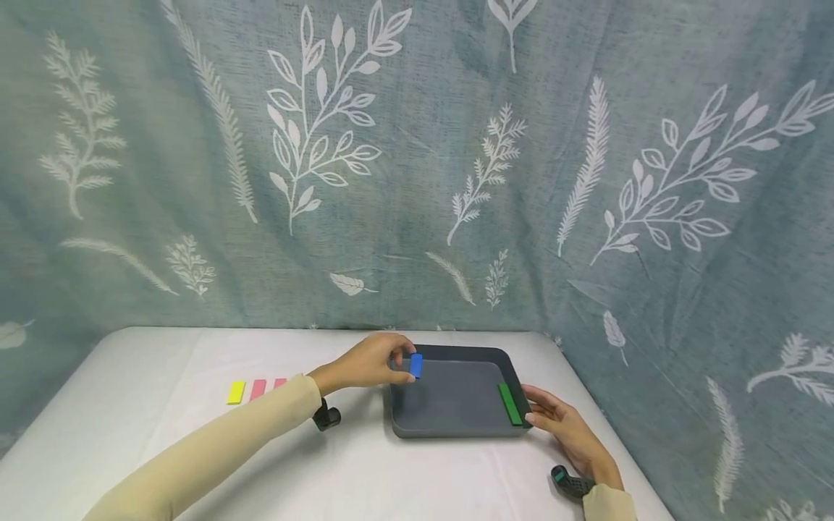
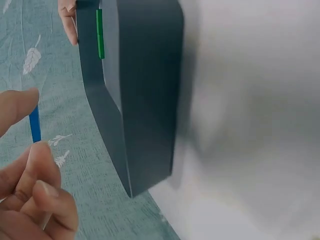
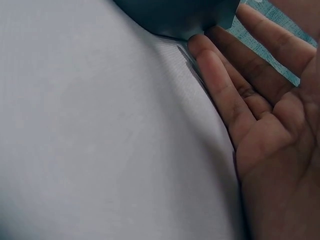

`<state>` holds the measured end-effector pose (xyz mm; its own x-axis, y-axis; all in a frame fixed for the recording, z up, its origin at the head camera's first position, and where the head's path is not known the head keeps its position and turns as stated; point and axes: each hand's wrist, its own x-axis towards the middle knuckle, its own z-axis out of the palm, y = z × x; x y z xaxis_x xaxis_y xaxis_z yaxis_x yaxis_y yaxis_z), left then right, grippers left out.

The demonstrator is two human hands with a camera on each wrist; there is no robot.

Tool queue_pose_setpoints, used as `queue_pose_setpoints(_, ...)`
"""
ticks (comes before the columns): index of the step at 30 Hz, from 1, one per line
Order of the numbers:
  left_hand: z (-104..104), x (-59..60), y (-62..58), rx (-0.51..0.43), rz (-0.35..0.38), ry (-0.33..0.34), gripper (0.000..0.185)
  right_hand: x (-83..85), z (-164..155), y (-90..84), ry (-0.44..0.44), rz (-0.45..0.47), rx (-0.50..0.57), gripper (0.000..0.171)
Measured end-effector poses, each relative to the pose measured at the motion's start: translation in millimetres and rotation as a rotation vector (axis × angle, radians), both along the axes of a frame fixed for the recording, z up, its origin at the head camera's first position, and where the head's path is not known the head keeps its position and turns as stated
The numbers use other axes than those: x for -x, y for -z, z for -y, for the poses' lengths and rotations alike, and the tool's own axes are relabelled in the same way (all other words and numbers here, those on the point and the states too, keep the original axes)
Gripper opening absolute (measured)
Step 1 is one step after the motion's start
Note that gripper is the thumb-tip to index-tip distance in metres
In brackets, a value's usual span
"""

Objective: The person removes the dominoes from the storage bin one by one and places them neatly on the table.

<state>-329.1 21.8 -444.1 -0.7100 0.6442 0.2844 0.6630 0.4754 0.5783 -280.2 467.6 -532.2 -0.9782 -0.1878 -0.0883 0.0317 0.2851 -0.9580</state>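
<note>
Now | L hand [image 1: 368,364] pinches blue block [image 1: 415,365] | R hand [image 1: 565,428] flat, touching tray [image 1: 456,427], fingertips half hidden

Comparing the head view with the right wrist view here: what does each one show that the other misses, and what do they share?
Only the head view shows the left hand pinching a small blue flat block over the tray's left rim, a green flat strip lying along the tray's right inner wall, and yellow and pink flat blocks on the table. Only the right wrist view shows the right hand's open palm. Both show the right hand with straight fingers against the dark grey plastic tray and the white tablecloth.
</note>
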Motion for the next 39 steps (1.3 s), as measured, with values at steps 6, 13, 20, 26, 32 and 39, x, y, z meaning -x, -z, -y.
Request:
queue_pose_setpoints(6, 21.4, -10.2, 1.8, -0.025, 0.033, -0.007, 0.043, -0.1, 1.5, -0.2, 0.034, 0.033, -0.029, 0.067)
queue_pose_setpoints(13, 46.9, -26.0, 5.8, -0.040, 0.030, -0.032, 0.044, -2.0, 2.6, -1.1, 0.039, 0.029, -0.011, 0.069)
queue_pose_setpoints(20, 73.5, -38.0, 12.1, -0.026, 0.035, -0.094, 0.044, -2.6, 4.1, -2.6, 0.021, 0.028, 0.003, 0.069)
queue_pose_setpoints(26, 97.2, -48.2, 21.0, -0.027, 0.057, -0.122, 0.045, -1.4, 3.7, -1.4, 0.021, 0.018, 0.003, 0.068)
queue_pose_setpoints(32, 121.4, -57.8, 31.9, -0.047, 0.047, -0.142, 0.045, -0.3, 2.9, -0.3, 0.029, 0.021, -0.003, 0.069)
queue_pose_setpoints(39, 147.0, -69.8, 44.3, -0.030, 0.088, -0.162, 0.044, -1.2, 3.7, -1.4, 0.027, 0.030, -0.002, 0.069)
